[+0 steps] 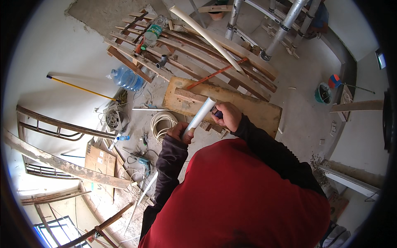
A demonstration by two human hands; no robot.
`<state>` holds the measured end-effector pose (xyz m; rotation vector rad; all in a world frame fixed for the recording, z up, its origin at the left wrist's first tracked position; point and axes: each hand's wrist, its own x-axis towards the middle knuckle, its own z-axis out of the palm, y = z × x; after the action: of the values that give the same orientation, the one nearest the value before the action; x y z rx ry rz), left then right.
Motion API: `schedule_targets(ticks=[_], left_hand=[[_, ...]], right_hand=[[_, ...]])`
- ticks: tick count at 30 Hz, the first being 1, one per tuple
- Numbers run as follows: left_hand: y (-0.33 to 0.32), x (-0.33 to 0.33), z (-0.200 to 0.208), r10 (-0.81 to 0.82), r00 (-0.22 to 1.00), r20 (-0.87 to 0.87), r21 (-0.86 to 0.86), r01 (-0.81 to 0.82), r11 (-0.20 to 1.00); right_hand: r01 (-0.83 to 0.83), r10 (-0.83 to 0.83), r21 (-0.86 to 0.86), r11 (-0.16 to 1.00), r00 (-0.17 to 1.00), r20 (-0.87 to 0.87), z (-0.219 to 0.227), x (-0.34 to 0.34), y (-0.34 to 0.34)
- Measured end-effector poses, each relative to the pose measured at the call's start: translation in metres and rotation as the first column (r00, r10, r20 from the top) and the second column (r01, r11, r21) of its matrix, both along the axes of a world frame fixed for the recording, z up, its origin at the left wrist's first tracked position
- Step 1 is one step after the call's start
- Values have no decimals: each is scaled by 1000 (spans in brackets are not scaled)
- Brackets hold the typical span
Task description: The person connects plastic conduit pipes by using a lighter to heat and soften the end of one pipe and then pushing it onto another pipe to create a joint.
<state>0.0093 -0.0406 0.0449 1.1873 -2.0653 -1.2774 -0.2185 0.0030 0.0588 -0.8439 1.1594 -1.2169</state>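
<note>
My left hand [178,132] is closed around the lower part of a white plastic pipe [202,112], which slants up and to the right. Close by the pipe's upper end, my right hand [230,116] grips a small dark tool [216,112]. Its fingers cover most of that tool, so its kind cannot be made out, nor whether it touches the pipe. Beneath the pipe lies a wooden board [260,115] with a short wood block [190,95] on it.
A slatted wooden pallet [198,53] stands ahead, with a long cream pipe [206,36] across it. On the floor lie a coiled hose [159,127], a power drill [144,163] and a cardboard box [99,159]. Scaffold legs [283,29] rise at the far right, near a bucket [323,93].
</note>
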Motion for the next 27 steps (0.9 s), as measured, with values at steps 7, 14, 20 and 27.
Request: schedule_targets(ticks=[7,14,20,27], left_hand=[[-4,-1,-1,-13,1000,-6,-13,12,1000],[0,-7,4,-13,999,-52,-184,3,983],[-3,0,-7,28,1000,8,-50,-28,998],[-2,-5,6,5,1000,-9,19,-4,1000]], right_hand=[[-25,25,-7,1000,1000,13,-8,-1,-1],[-50,49,31,998,998,37,-14,-3,-2],[-35,34,33,999,999,42,-8,-3,-1],[-45,43,33,998,997,57,-8,-4,-3]])
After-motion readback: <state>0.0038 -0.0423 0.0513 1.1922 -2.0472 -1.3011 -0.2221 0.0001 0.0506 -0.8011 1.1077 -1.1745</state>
